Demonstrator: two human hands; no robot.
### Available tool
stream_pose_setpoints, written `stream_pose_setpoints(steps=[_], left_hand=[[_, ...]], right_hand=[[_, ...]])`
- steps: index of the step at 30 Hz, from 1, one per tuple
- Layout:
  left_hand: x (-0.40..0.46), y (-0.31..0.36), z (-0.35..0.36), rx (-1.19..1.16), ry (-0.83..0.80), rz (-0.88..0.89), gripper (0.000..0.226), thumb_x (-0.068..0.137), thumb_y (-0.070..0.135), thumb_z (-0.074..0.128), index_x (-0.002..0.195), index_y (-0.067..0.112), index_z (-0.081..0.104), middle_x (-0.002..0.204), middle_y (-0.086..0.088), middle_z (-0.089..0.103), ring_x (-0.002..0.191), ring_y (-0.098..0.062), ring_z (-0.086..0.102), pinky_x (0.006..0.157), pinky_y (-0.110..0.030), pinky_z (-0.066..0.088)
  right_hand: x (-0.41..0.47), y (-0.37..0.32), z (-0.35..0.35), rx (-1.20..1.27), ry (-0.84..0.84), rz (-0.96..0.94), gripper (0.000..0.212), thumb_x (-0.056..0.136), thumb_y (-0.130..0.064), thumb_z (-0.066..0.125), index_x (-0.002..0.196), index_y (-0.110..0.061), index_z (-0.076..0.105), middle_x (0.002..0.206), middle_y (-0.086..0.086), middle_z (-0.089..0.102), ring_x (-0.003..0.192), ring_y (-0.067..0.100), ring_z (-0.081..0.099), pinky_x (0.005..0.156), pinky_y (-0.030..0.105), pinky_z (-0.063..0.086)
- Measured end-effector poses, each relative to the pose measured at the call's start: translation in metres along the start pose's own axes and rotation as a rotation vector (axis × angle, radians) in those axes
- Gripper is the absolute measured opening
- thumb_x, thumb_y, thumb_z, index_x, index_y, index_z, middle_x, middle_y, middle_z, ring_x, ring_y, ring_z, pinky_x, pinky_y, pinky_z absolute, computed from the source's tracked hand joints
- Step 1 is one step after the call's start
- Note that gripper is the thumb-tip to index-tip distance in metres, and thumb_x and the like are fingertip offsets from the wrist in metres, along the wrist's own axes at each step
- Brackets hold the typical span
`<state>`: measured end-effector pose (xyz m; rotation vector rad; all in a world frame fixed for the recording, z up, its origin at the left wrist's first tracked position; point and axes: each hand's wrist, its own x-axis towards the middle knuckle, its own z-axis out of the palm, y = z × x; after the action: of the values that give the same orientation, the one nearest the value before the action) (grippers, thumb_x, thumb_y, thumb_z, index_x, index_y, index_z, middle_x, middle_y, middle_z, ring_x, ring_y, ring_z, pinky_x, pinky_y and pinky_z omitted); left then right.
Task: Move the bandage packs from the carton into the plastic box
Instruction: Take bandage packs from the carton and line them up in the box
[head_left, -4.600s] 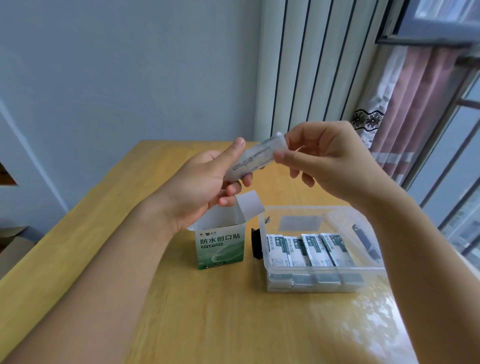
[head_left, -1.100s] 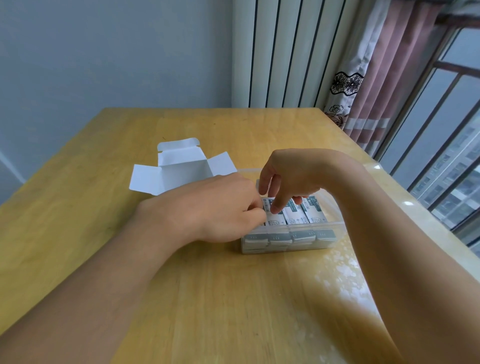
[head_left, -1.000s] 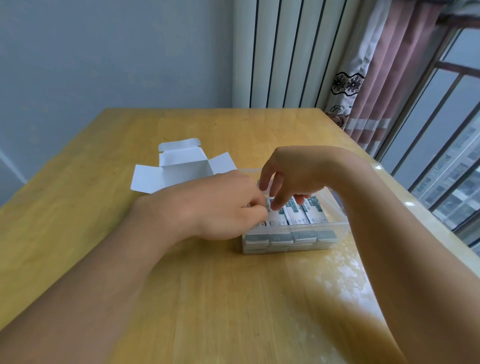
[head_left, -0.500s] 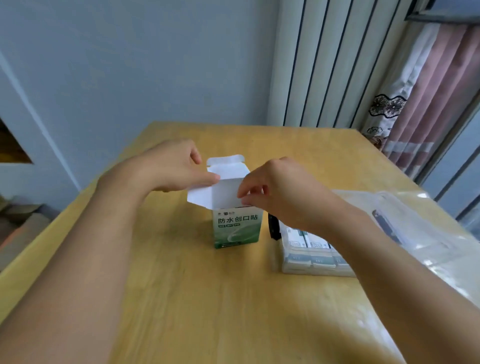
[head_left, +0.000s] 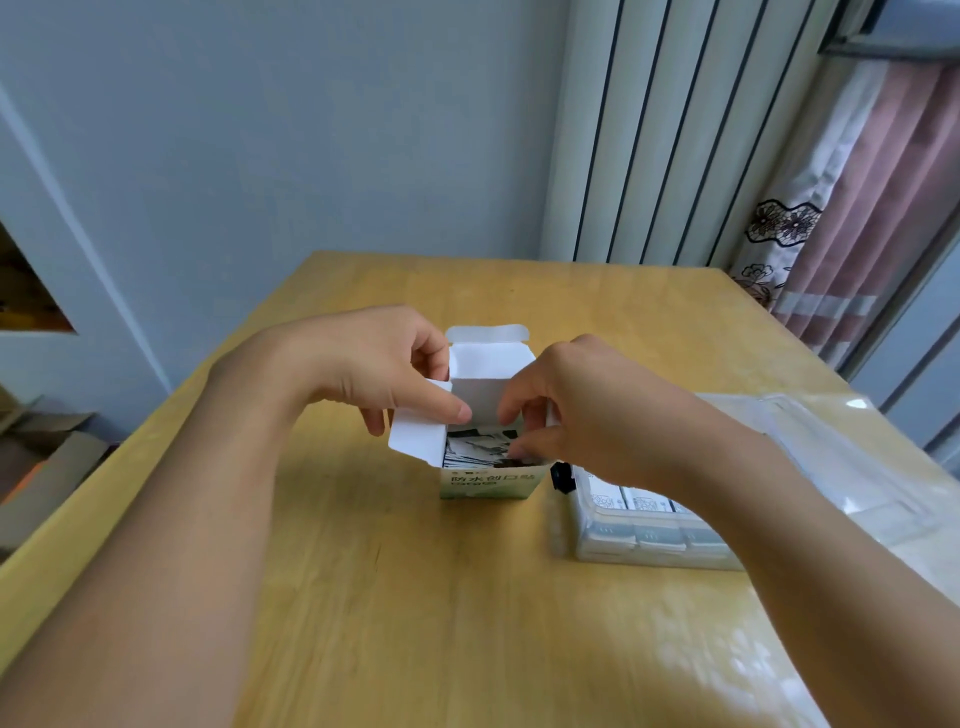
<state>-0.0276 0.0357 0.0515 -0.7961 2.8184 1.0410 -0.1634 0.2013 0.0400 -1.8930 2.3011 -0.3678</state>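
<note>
On the table (head_left: 415, 597), upright carton (head_left: 487, 480) opens upward; left hand (head_left: 374, 364) pinches its flap, right hand (head_left: 582, 410) fingers pinching inside.

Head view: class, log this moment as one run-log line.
step: fetching next pack | left hand: holds carton flap | right hand: fingers in carton mouth | plastic box: packs inside

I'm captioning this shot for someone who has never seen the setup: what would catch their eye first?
Two bare hands meeting over the open white-and-green carton at the table's middle: the left hand holds back a side flap while the right hand dips its fingers in among the bandage packs. Just right of the carton sits the clear plastic box, already holding a row of packs.
</note>
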Motion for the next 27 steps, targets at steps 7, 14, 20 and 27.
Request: stream_pose_setpoints(steps=[7, 14, 20, 27], left_hand=[[0.002, 0.0, 0.001, 0.067, -0.026, -0.015, 0.037, 0.073, 0.04, 0.083, 0.083, 0.009, 0.064, 0.096, -0.011, 0.073, 0.077, -0.033, 0.075, 0.059, -0.036, 0.057], [0.0, 0.007, 0.002, 0.061, 0.0, -0.003, 0.033, 0.078, 0.03, 0.082, 0.069, 0.009, 0.059, 0.08, -0.011, 0.07, 0.065, -0.022, 0.071, 0.052, -0.027, 0.054], [0.002, 0.008, 0.005, 0.125, 0.017, -0.003, 0.032, 0.078, 0.03, 0.077, 0.068, 0.009, 0.056, 0.071, -0.01, 0.067, 0.059, -0.024, 0.07, 0.052, -0.027, 0.052], [0.003, 0.01, 0.008, 0.142, 0.01, 0.014, 0.027, 0.078, 0.029, 0.073, 0.061, 0.017, 0.056, 0.061, 0.002, 0.063, 0.053, -0.016, 0.063, 0.053, -0.027, 0.045]], right_hand=[[-0.001, -0.001, 0.005, -0.097, 0.072, -0.014, 0.012, 0.089, -0.03, 0.07, 0.099, -0.024, 0.073, 0.087, -0.003, 0.068, 0.082, 0.022, 0.062, 0.072, 0.04, 0.056], [-0.002, -0.003, -0.001, -0.094, -0.019, 0.005, 0.032, 0.08, -0.03, 0.08, 0.109, -0.033, 0.069, 0.092, -0.012, 0.067, 0.079, 0.014, 0.06, 0.059, 0.028, 0.045], [0.006, -0.007, 0.008, -0.274, 0.101, 0.013, 0.02, 0.084, -0.023, 0.068, 0.101, -0.033, 0.071, 0.09, -0.002, 0.066, 0.08, 0.026, 0.06, 0.053, 0.028, 0.038], [0.01, -0.01, 0.01, -0.34, 0.09, 0.041, 0.027, 0.087, -0.023, 0.067, 0.113, -0.028, 0.068, 0.088, 0.0, 0.06, 0.075, 0.028, 0.054, 0.059, 0.029, 0.038]])
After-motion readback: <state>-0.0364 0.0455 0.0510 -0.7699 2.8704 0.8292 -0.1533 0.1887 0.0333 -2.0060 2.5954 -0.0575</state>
